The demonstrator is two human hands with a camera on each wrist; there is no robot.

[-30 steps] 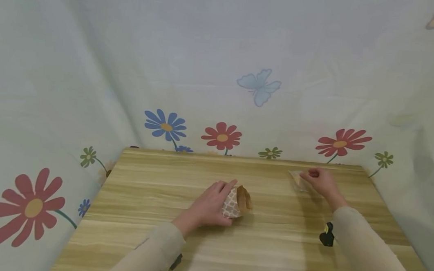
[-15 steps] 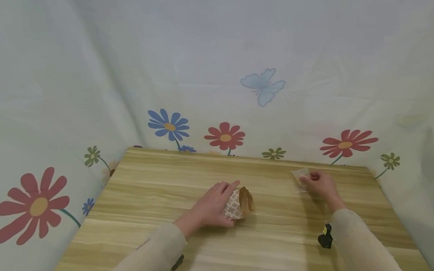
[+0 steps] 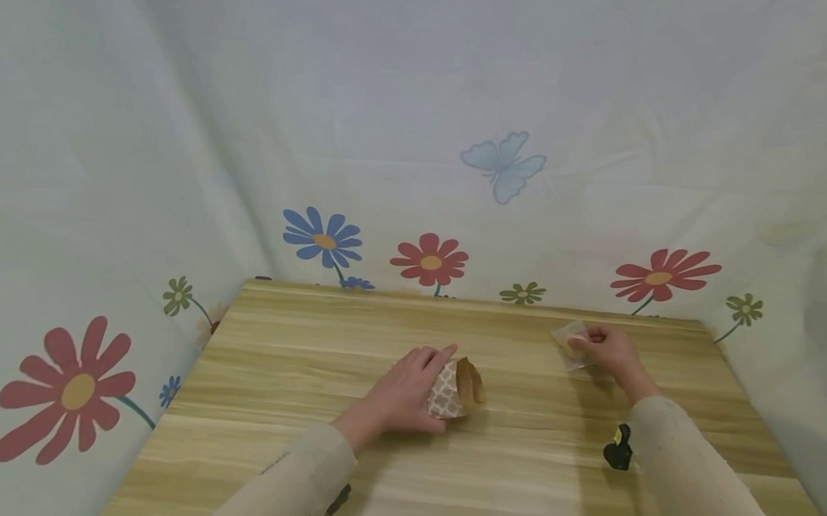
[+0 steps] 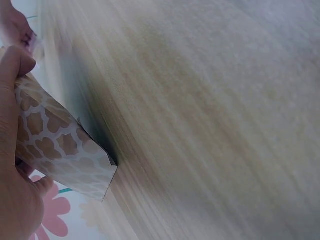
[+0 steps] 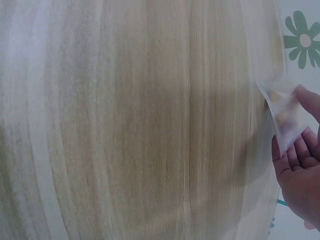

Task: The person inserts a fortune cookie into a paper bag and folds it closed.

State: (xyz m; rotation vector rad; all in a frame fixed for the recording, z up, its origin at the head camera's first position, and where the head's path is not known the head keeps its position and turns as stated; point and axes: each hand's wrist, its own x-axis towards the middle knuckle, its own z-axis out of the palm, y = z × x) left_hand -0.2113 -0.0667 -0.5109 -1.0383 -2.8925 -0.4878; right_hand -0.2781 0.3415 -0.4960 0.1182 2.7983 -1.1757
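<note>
A small paper bag (image 3: 446, 392), white and brown patterned outside and plain brown inside, lies on its side near the table's middle, its open mouth facing right. My left hand (image 3: 403, 390) grips it, thumb on one side and fingers on the other. In the left wrist view the patterned paper bag (image 4: 62, 142) shows beside my thumb and fingers. At the back right, my right hand (image 3: 613, 353) pinches a small translucent sachet (image 3: 569, 342) just over the table. Something pale yellowish shows through the sachet (image 5: 284, 112) in the right wrist view; what it is I cannot tell.
The wood-grain table (image 3: 515, 466) meets a pale curtain (image 3: 392, 132) printed with flowers and butterflies along its back and sides. A black strap piece with a yellow mark (image 3: 619, 448) shows at my right sleeve. Another dark piece (image 3: 337, 502) sits by my left sleeve.
My right hand has turned slightly, and the sachet now shows more fully beside the fingers. My left hand keeps its grip on the paper bag. The head view has shifted a little.
</note>
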